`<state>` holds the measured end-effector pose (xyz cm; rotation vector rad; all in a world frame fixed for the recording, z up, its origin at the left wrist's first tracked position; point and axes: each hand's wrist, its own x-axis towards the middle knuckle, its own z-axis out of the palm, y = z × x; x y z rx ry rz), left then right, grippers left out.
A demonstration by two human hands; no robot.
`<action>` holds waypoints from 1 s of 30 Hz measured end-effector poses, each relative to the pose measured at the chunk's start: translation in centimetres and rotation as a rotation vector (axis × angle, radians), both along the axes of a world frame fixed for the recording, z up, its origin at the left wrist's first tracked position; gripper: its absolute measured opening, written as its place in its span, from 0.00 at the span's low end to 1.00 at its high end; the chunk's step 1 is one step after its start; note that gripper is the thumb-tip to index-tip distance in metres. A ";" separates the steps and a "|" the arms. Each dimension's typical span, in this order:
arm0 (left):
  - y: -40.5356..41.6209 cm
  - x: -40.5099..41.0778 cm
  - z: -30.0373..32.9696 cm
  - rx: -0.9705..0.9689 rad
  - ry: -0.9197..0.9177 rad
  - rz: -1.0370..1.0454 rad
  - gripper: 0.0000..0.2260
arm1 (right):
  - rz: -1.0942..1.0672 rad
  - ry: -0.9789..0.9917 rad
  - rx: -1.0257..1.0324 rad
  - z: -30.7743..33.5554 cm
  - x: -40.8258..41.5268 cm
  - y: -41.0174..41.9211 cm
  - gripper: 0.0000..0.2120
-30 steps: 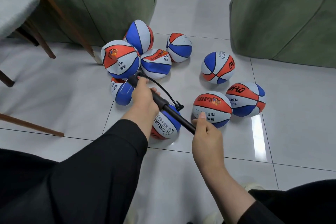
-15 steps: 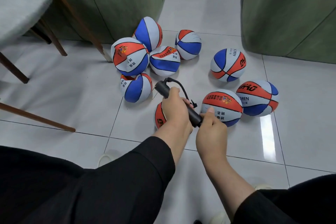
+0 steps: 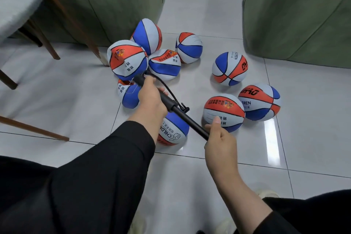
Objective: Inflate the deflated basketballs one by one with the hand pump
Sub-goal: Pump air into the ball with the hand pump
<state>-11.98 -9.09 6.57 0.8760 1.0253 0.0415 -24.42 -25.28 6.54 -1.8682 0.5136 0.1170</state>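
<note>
A black hand pump (image 3: 182, 115) is stretched out long between my hands. My left hand (image 3: 152, 99) grips its barrel. My right hand (image 3: 221, 138) grips the handle end near me. A thin black hose loops from the pump's far end down to a red, white and blue basketball (image 3: 173, 131) on the floor, under the pump and partly hidden by my left arm. Several more basketballs in the same colours lie around it, some dented and soft, such as the one (image 3: 129, 95) left of my left hand, others round, such as the ball (image 3: 229, 68) to the right.
White glossy floor tiles (image 3: 313, 148). Green sofas stand at the back left (image 3: 106, 5) and back right (image 3: 303, 15). A chair with wooden legs (image 3: 62, 11) is at the left. My dark-clothed legs fill the bottom corners.
Half a second ago the pump was pushed short with my hands close together. My hands have since drawn apart and the pump is extended, as it was one second ago.
</note>
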 end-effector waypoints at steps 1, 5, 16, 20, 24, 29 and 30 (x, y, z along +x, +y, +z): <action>0.0 0.1 0.1 0.002 -0.003 -0.003 0.08 | -0.008 -0.003 0.008 0.0 0.0 0.0 0.25; -1.2 -0.5 0.2 -0.033 -0.004 -0.010 0.09 | -0.049 -0.022 0.015 0.5 0.1 0.1 0.22; -7.1 -4.6 0.8 -0.068 -0.054 -0.046 0.05 | -0.085 -0.011 0.006 -0.1 1.6 1.7 0.27; -6.3 -4.6 0.0 -0.084 -0.023 -0.060 0.09 | -0.025 -0.011 -0.002 0.3 1.7 2.1 0.27; -4.9 -3.5 0.3 -0.088 0.003 -0.081 0.06 | 0.019 -0.021 -0.011 1.2 1.3 2.1 0.27; -0.5 -1.3 0.3 -0.059 -0.017 -0.014 0.07 | 0.007 -0.008 -0.008 1.6 -0.1 0.9 0.27; 0.3 -1.0 0.2 -0.053 -0.013 -0.007 0.07 | 0.013 -0.011 -0.009 1.6 -0.3 0.8 0.27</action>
